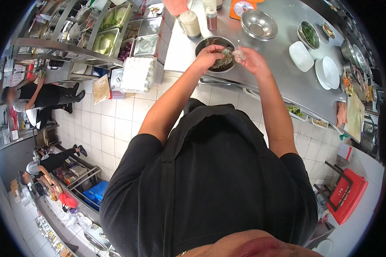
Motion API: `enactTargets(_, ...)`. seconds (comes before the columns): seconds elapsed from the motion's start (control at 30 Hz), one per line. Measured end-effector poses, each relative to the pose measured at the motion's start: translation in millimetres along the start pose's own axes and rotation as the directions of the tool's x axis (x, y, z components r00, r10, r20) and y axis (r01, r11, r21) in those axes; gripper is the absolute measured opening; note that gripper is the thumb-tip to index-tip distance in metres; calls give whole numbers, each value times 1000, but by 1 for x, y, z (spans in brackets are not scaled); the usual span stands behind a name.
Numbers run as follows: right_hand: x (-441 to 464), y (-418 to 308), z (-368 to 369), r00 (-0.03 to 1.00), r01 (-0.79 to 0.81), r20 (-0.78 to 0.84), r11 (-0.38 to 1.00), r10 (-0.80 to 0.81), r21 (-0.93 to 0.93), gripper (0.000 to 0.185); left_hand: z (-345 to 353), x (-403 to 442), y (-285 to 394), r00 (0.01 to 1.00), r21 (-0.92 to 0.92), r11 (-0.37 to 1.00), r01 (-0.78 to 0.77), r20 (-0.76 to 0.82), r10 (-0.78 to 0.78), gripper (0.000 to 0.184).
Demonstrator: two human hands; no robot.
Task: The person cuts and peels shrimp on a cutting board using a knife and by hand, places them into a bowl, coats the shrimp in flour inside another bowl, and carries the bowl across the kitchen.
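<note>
A steel bowl (199,50) with greyish-brown, wet-looking food (222,64) in it sits at the counter's near edge. My left hand (209,58) is over the bowl's left side, its fingers closed together at the food; what they hold, if anything, I cannot make out. Just right of the bowl's rim, my right hand (252,61) pinches a pale, translucent piece (239,55) between thumb and fingers. The kind of food is too small to tell.
Behind the bowl stand a squeeze bottle (189,24), a sauce bottle (211,19), an orange scale (243,8) and an empty steel bowl (259,24). White dishes (301,56) and a bowl of chopped greens (309,35) are at right. Two people work at left.
</note>
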State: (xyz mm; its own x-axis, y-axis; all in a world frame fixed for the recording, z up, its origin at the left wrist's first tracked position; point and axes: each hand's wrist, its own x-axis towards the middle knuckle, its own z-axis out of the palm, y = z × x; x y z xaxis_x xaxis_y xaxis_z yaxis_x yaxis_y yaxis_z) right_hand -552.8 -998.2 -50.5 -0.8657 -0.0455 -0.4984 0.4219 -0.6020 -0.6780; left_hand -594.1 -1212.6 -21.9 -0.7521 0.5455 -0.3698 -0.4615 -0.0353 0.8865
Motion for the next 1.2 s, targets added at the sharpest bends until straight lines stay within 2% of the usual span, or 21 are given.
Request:
enactTargets(0.1,-6,-3,20,999,-12,-31,1000,12,-18,20,0,0,-9,981,17,986,-164,110,161,33)
enactTargets(0.2,-4,-1,22,999,-45,17,998,46,-48,18,4,0,-13,961,115,961,-250,153,232,35)
enactTargets(0.33,11,0,18,993,-78,83,996,82,-50,18,8,-4,-11,961,158,950,-269,112,253,39)
enactTargets(0.43,10,4,26,997,8,73,995,-16,103,19,7,-4,-6,960,174,945,-278,61,272,42)
enactTargets(0.53,4,3,33,995,82,43,996,-84,46,18,2,-1,-5,960,188,941,-280,53,275,42)
enactTargets(0.63,-1,1,42,990,137,-4,980,-139,-146,18,-1,2,-9,958,173,943,-286,49,282,40)
enactTargets(0.7,-2,0,49,987,154,-22,966,-162,-206,18,0,0,-7,958,157,945,-287,18,288,38)
enactTargets(0.8,-2,-2,58,981,145,-75,937,-178,-317,18,1,-8,1,985,67,983,-170,-30,172,34)
enactTargets(0.83,-1,-2,60,979,135,-96,924,-180,-357,19,-1,-8,0,982,70,981,-182,-42,185,33)
enactTargets(1.0,7,-9,64,989,100,-65,923,-134,-371,18,-3,-7,1,967,71,974,-214,-125,221,32)
enactTargets(1.17,-8,-35,84,977,193,-20,917,-214,-349,18,-10,3,-6,909,247,924,-292,-228,348,33)
enactTargets(1.2,-5,-33,87,983,180,20,923,-184,-340,18,-11,3,-7,896,275,912,-306,-240,373,33)
